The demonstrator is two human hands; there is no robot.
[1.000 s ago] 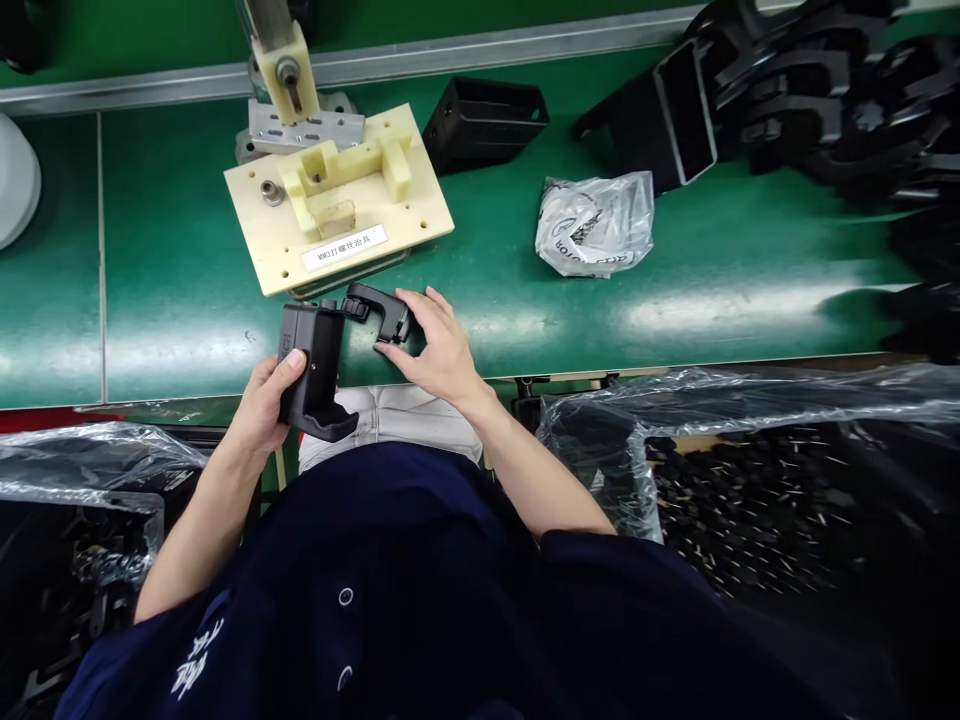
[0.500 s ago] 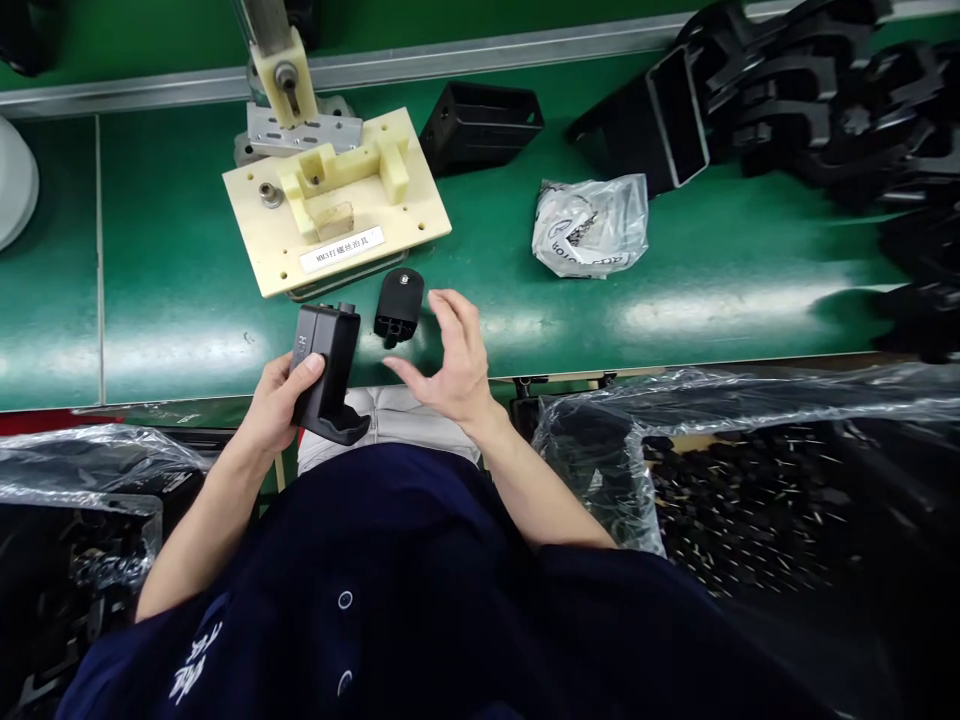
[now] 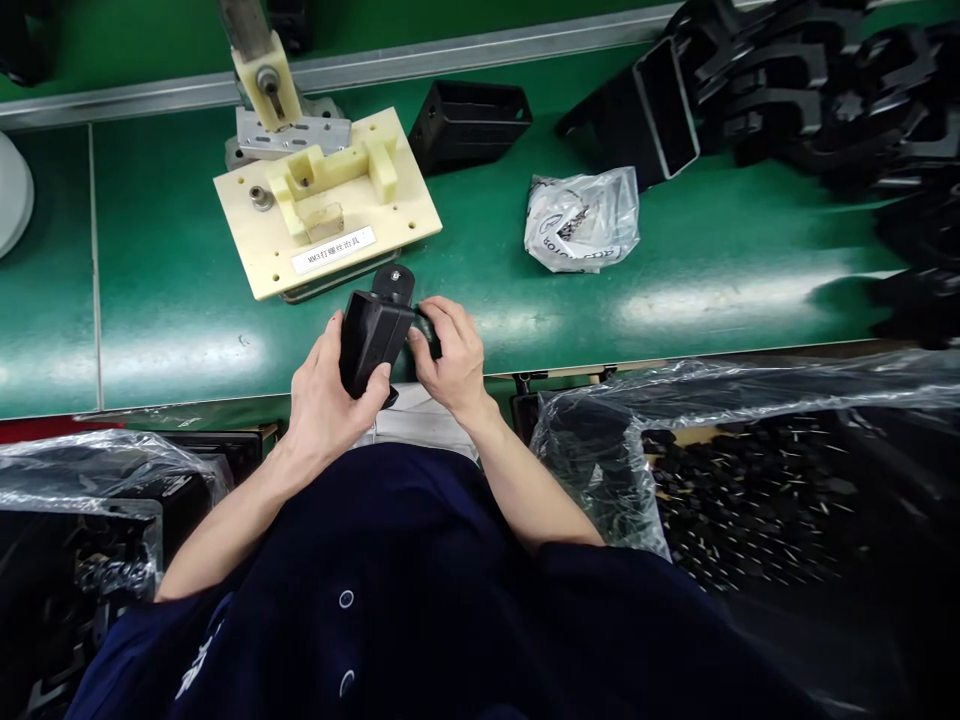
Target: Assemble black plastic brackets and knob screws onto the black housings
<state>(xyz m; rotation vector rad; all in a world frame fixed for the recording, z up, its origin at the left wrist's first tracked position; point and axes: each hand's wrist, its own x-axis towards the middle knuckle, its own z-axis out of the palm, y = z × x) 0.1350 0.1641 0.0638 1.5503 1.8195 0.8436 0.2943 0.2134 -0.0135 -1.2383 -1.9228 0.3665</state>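
My left hand (image 3: 330, 395) is wrapped round a black plastic housing (image 3: 379, 328), its thumb along the near side. The housing is tilted above the front edge of the green bench. Behind its top end shows a small black rounded part (image 3: 394, 282) with a light mark; the housing hides the rest of it. My right hand (image 3: 452, 358) is curled close against the housing's right side, thumb and fingers bent inward. Whatever lies between those fingertips is dark and cannot be made out. Beyond both hands stands a cream-coloured fixture plate (image 3: 247, 225) with a raised block and a label.
A hollow black housing (image 3: 472, 125) lies right of the fixture, near a clear plastic bag (image 3: 581, 220) of small parts. Another black housing (image 3: 637, 120) and piled black parts (image 3: 810, 100) are farther right. Plastic-lined bins of black parts (image 3: 750, 500) flank me below the bench.
My left hand has moved right and up with the housing, turning it in front of the small rounded part. My right hand has closed from an open spread and come beside the housing.
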